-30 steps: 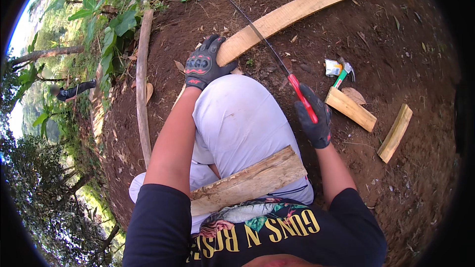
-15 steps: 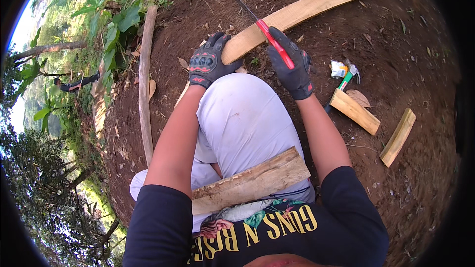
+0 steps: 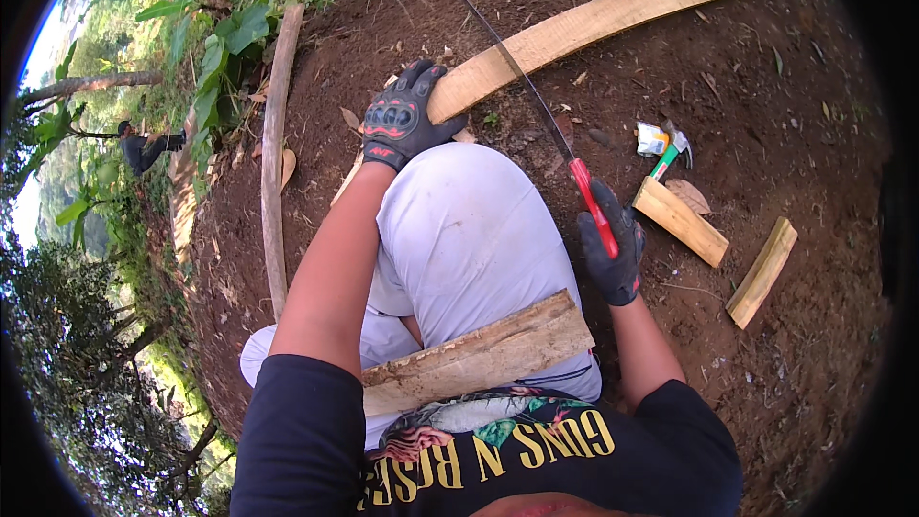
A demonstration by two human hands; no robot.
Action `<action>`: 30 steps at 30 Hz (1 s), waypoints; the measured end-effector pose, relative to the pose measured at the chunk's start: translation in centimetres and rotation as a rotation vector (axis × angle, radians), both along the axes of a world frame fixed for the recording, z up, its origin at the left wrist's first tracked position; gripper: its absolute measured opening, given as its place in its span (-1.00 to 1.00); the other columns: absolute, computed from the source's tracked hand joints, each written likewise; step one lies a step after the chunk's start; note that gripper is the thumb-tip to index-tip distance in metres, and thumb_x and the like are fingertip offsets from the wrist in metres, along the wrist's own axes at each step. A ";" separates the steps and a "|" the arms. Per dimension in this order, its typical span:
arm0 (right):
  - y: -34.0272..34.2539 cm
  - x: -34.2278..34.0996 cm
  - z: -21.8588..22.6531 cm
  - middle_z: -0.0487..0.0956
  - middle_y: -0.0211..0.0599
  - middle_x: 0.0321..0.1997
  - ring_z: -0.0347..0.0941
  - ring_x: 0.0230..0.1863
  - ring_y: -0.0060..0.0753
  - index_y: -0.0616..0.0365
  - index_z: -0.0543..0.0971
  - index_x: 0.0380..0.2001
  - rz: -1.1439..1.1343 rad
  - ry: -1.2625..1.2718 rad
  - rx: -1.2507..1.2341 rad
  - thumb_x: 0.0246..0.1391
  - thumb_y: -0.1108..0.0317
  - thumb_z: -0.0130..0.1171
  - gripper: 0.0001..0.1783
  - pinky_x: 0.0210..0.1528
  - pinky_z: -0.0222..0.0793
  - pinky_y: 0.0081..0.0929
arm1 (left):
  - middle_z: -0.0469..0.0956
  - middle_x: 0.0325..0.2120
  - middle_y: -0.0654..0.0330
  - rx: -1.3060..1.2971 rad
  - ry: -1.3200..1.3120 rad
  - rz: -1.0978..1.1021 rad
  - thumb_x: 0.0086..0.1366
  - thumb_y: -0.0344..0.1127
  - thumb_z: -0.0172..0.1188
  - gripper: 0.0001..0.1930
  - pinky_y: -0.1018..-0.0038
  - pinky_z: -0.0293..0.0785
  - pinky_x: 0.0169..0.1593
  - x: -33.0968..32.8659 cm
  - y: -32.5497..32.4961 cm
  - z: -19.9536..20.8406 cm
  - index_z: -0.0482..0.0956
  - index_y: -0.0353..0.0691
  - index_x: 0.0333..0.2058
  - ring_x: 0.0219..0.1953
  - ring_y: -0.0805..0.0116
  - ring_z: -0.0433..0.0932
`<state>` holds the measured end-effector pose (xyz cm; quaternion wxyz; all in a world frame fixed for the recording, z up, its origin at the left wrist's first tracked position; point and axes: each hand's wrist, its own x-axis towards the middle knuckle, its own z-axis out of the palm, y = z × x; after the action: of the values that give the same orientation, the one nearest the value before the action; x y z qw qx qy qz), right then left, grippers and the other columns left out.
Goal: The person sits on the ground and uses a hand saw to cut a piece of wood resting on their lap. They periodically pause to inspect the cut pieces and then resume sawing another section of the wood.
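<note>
Left hand (image 3: 402,124) against plank (image 3: 593,31) end, saw (image 3: 555,132) in right hand (image 3: 620,257).

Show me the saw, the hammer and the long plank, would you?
Saw (image 3: 549,117): head view, on its dark blade.
Hammer (image 3: 664,164): head view, on its green handle.
Long plank (image 3: 613,22): head view, on its broad face.

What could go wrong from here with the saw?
1. The saw crosses the long board close to the left hand; if it jumps, it might catch that hand.
2. The board's near end appears steadied only by that hand, so it may twist.
3. The shorter board across the white trousers could slide off if the person shifts.
</note>
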<state>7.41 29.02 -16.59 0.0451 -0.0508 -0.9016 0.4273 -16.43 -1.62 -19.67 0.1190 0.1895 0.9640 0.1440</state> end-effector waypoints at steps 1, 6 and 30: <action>-0.3 -0.8 0.4 0.69 0.07 0.31 0.66 0.32 0.13 0.15 0.60 0.38 -0.004 0.004 -0.010 0.31 0.39 0.37 -0.42 0.32 0.57 -0.07 | 0.39 0.50 0.03 0.002 0.003 0.000 0.16 0.29 0.49 -0.08 0.01 0.49 0.43 0.0 -0.2 0.0 0.50 0.00 0.42 0.45 -0.02 0.48; -3.2 -10.1 0.8 0.71 0.04 0.31 0.67 0.32 0.04 0.14 0.59 0.40 0.010 0.141 -0.075 0.37 0.40 0.33 -0.45 0.30 0.58 -0.13 | 0.37 0.51 0.02 -0.022 0.007 0.009 0.15 0.31 0.49 -0.04 0.00 0.48 0.44 0.1 -0.1 0.2 0.47 -0.02 0.45 0.45 -0.04 0.49; -2.6 -6.6 9.8 0.67 -0.01 0.36 0.69 0.29 -0.05 0.18 0.54 0.44 0.027 -0.081 0.015 0.40 0.41 0.30 -0.42 0.29 0.58 -0.16 | 0.33 0.55 0.12 0.040 -0.056 0.047 0.25 0.27 0.42 -0.12 -0.05 0.36 0.52 0.8 -0.8 0.2 0.43 0.11 0.49 0.52 0.02 0.41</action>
<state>0.84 26.37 -6.75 0.0032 -0.0557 -0.9063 0.4188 -15.64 -2.43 -19.43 0.1389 0.1651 0.9613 0.1712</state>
